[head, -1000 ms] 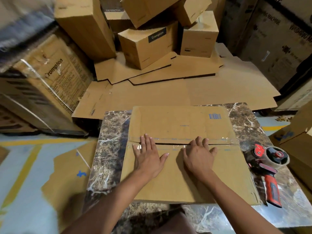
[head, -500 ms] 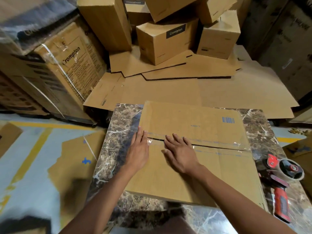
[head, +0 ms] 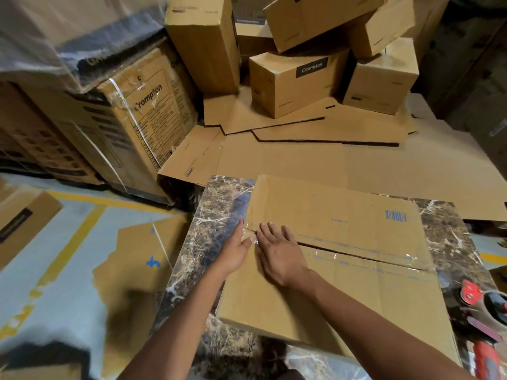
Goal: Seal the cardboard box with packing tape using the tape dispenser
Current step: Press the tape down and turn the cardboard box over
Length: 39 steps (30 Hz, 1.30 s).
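A flat cardboard box lies on a dark marble table. Clear tape runs along the seam between its two flaps. My left hand rests flat at the box's left edge, at the seam's end. Just to its right, my right hand presses flat on the taped seam with fingers spread. Neither hand holds anything. The red and black tape dispenser lies on the table at the right edge of view, partly cut off, well away from both hands.
Flattened cardboard sheets lie beyond the table, with a pile of brown boxes behind them. A large wrapped carton stands at the left. More cardboard lies on the grey floor with yellow lines at the left.
Both hands slid left along the taped seam, from the box's middle to its left end. The view swung left, putting the tape dispenser at the right edge.
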{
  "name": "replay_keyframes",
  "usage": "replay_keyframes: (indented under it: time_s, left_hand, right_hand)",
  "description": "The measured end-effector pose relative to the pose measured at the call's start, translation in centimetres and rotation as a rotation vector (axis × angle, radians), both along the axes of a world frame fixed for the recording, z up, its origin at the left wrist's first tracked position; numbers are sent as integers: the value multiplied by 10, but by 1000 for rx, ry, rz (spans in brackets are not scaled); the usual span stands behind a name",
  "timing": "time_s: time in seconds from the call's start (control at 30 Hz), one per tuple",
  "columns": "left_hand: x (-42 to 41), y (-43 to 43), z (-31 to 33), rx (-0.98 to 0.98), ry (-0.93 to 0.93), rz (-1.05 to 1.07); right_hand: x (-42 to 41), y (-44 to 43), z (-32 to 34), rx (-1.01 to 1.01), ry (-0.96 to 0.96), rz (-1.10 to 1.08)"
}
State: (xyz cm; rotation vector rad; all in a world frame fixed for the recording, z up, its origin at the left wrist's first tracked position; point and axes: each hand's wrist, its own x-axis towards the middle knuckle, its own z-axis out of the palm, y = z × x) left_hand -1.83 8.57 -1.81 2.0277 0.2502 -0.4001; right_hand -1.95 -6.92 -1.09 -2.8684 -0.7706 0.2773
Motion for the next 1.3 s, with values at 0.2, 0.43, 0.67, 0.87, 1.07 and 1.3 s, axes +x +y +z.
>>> replay_keyframes:
  time_s: [0.2,0.43,0.67,0.87,1.07,1.3]
  left_hand:
    - [-3,5,-8,-189,48,49]
    - [-7,4,-6,45,-58,-46]
    - [-14,-8,-5,682,-478,-521]
    - [-12,-4,-10,801,-462,-594]
    - [-17,-16,-2,891,-442,-576]
    - [-8,-55,-1,857,-484,-707]
  right_hand:
    - [-3,11,1,37,56,6]
    - [-20,-43,0,-14,58,-112]
    - [-17,-38,-3,8,51,-200]
    - [-25,-72,-7,-58,36,-200]
    - [-28,-71,1,-13,63,-313]
    - [-10,-63,6,60,-92,-646]
